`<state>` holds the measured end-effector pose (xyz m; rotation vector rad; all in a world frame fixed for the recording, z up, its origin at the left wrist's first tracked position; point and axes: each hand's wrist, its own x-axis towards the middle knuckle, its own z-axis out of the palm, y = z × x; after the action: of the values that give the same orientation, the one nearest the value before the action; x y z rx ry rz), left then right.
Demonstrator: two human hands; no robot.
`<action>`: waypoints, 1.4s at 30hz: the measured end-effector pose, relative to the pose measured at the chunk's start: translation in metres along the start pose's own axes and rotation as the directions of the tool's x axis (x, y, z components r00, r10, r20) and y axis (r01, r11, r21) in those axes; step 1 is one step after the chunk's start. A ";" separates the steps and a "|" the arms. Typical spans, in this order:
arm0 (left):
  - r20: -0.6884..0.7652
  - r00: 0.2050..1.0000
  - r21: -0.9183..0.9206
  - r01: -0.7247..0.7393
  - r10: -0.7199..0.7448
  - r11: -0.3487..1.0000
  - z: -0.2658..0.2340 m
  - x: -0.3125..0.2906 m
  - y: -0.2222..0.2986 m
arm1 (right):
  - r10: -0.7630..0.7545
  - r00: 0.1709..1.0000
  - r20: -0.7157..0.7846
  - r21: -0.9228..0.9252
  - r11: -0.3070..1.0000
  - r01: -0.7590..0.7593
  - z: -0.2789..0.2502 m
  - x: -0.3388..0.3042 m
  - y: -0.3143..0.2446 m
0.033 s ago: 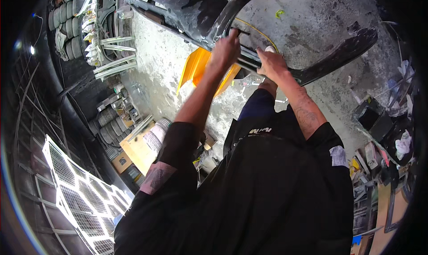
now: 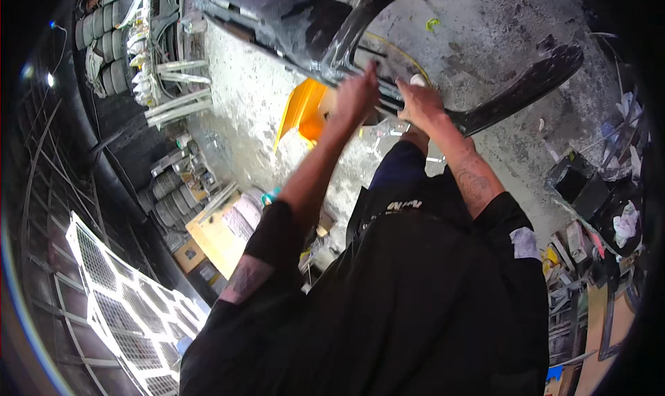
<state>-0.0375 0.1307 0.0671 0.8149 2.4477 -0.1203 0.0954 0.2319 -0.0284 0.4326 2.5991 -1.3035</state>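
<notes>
A black car bumper (image 2: 298,29) stretches across the far side, its curved end (image 2: 526,84) reaching to the right. My left hand (image 2: 355,97), slightly blurred, is closed in a fist at the bumper's near edge. Whatever its fingers hold, if anything, is hidden. Just to the right, my right hand (image 2: 421,105) grips the bumper's narrow strip, thumb upward on it. A small white thing (image 2: 418,80) shows beside the right hand's fingers. Beneath the bumper, left of my left hand, lies an orange-yellow panel (image 2: 299,115).
Worn grey concrete floor (image 2: 235,91) surrounds me. Stacked tyres (image 2: 104,50) and pale metal bars (image 2: 180,95) line the left side. A bright hexagonal light panel (image 2: 111,278) stands lower left. Boxes and scraps (image 2: 578,181) crowd the right.
My left hand has moved a little toward me and to the right along the bumper. The right hand keeps nearly the same place. A teal spot now shows beside my left upper arm.
</notes>
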 end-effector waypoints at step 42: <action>-0.381 0.814 -0.443 0.255 -0.438 0.860 0.425 0.146 -0.449 | 0.265 0.956 -0.122 -0.121 0.952 -0.279 0.029 0.017 -0.020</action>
<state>-0.1912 -0.2626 -0.4069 0.2167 2.9254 0.4542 0.0742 0.2001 -0.0353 0.8217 2.5747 -1.0296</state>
